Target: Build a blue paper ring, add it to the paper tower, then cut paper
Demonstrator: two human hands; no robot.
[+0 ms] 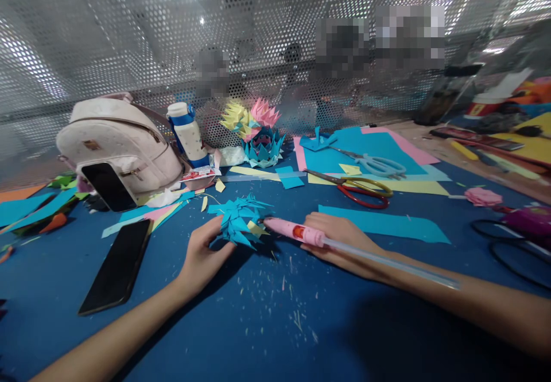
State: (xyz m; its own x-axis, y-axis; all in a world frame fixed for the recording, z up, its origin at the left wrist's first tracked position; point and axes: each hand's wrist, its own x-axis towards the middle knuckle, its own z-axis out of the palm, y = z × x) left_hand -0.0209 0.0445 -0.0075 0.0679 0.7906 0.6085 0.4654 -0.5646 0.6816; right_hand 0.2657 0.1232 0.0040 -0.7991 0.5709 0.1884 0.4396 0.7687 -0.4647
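Observation:
Between the thumb and fingers of my left hand (203, 251) is a blue folded-paper flower (239, 220) with spiky petals and a small yellow piece at its lower right. My right hand (338, 238) is wrapped round a pink glue gun (295, 231), its fingers partly hidden. From the back of the gun a long clear glue stick (391, 264) runs out over my right forearm. The gun's dark nozzle points left and is right at the flower's edge; whether it touches, I cannot tell.
Behind the flower stand a finished paper arrangement (263, 141), a water bottle (188, 135) and a pale backpack (120, 135). Two phones (118, 267) lie left. Red-and-yellow scissors (361, 190), light-blue scissors (379, 165) and a blue paper strip (385, 225) are on the right.

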